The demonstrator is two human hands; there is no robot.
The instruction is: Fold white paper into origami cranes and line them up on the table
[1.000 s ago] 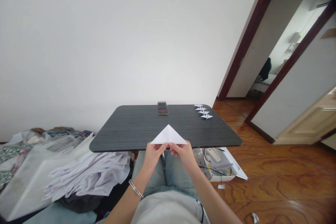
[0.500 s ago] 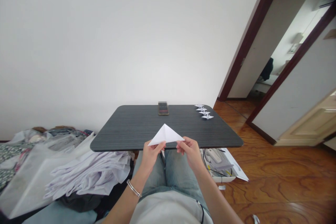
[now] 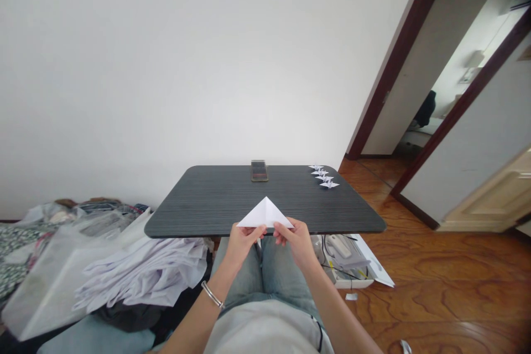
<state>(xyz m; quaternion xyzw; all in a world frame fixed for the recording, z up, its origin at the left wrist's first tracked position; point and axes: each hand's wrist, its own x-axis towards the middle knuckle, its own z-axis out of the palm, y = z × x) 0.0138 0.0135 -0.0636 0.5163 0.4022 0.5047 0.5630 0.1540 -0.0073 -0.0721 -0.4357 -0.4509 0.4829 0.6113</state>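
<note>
A white sheet of paper folded into a triangle is held over the front edge of the dark table, its peak pointing away from me. My left hand pinches the lower left of the long edge between thumb and fingers. On the other side, my right hand grips the lower right, thumb on top. A crease runs down the middle of the paper. Several white folded paper cranes stand in a row at the table's far right corner.
A phone on a stand is at the table's back edge, near the wall. Piled white cloth lies left, below table height. Right of my legs, a white bin holds cables and papers on the wooden floor.
My right hand has slid inward along the paper's lower edge, closer to my left hand. The triangle now sits more level, and the view has shifted slightly.
</note>
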